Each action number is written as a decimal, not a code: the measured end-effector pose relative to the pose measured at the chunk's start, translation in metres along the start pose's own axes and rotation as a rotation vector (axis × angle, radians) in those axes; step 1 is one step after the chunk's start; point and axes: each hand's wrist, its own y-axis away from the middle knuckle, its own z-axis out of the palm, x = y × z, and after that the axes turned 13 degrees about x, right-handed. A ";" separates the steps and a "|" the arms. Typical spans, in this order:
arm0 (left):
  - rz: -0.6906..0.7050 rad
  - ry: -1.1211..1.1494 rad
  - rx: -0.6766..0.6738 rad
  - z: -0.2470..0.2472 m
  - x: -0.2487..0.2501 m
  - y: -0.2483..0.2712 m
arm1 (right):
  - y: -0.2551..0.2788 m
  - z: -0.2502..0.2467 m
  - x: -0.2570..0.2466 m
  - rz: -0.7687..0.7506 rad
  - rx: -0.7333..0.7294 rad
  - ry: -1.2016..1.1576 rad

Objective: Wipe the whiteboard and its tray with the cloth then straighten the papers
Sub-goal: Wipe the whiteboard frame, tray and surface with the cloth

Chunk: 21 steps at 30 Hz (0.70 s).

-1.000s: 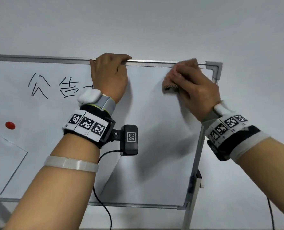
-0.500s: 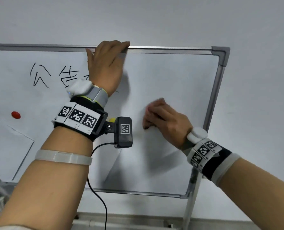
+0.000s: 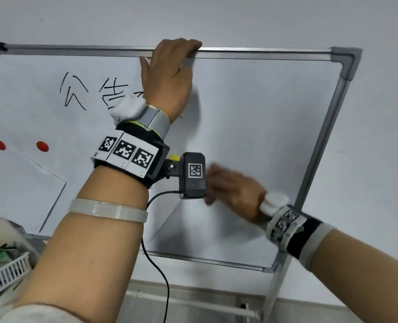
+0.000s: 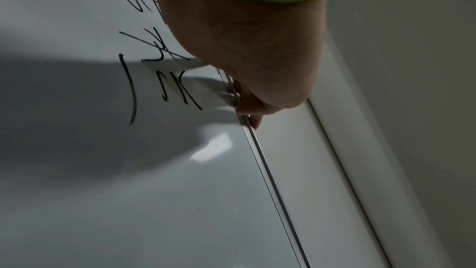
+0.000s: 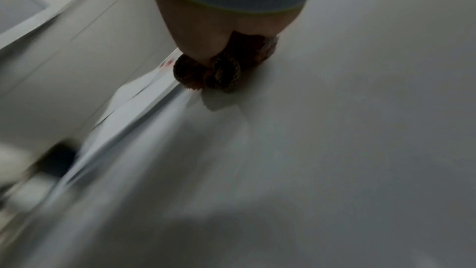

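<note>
In the middle of the head view, low on the whiteboard (image 3: 251, 136), the right hand (image 3: 233, 190) is seen pressed against the white face, blurred. In the right wrist view the cloth (image 5: 216, 72), a dark bunched one with a checked weave, is squeezed in its curled fingers and pushed onto the board. At the top middle of the head view the left hand (image 3: 170, 73) is hooked over the top rail, fingers bent round the metal edge, so the board is held steady.

Black writing (image 3: 93, 94) is found at the upper left. Two Chinese signs can be read, 公告, and a third is hidden behind the left wrist. Black-and-white square codes are worn on both wrist bands. No brand name can be made out.

At the left edge a sheet of paper (image 3: 18, 183) is pinned up by two red magnets (image 3: 42, 146).

What could go wrong: the board stands on a thin leg, so it could be tipped or rocked if it is pushed too hard or the top rail is let go. The paper could be knocked crooked or a magnet swept off if the cloth is dragged far left. The writing could be smeared, not cleaned, if it is rubbed lightly. No tray can be clearly picked out along the bottom rail.
</note>
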 end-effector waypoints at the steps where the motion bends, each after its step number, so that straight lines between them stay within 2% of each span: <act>1: -0.009 -0.006 0.009 -0.001 0.000 -0.001 | -0.020 -0.021 0.011 0.032 0.129 -0.043; 3: -0.018 -0.007 0.017 -0.003 -0.001 -0.001 | -0.053 -0.056 0.028 0.171 0.402 0.034; 5: -0.012 -0.010 0.021 -0.004 -0.001 0.001 | -0.061 -0.065 0.032 0.256 0.508 0.210; 6: -0.006 -0.011 0.018 -0.003 0.000 0.002 | -0.056 -0.060 0.028 0.263 0.451 0.203; 7: -0.002 -0.016 0.017 -0.001 0.000 0.003 | -0.042 -0.045 0.019 0.309 0.387 0.061; 9: 0.007 -0.041 0.022 0.000 -0.001 0.001 | -0.010 -0.013 -0.001 0.216 0.238 -0.081; 10: 0.007 -0.055 0.019 0.000 -0.001 0.001 | 0.015 0.009 -0.013 0.144 0.113 -0.123; 11: 0.005 -0.060 0.022 0.000 -0.001 0.001 | 0.040 0.029 -0.027 0.234 -0.062 -0.199; 12: 0.003 -0.061 0.028 0.000 -0.001 0.002 | 0.070 0.048 -0.040 0.246 -0.233 -0.127; 13: 0.006 -0.060 0.032 0.000 0.000 0.004 | 0.099 0.061 -0.049 0.194 -0.343 -0.047; 14: 0.017 -0.063 0.034 0.001 0.001 0.006 | 0.120 0.072 -0.054 0.083 -0.392 0.056; 15: 0.029 -0.075 0.038 0.001 0.001 0.007 | 0.129 0.077 -0.052 0.047 -0.402 0.060; 17: 0.045 -0.107 0.044 0.001 0.001 0.007 | 0.113 0.065 -0.037 0.014 -0.333 0.016; 21: 0.043 -0.176 0.031 0.002 -0.003 0.003 | 0.034 -0.015 0.007 0.139 0.111 0.164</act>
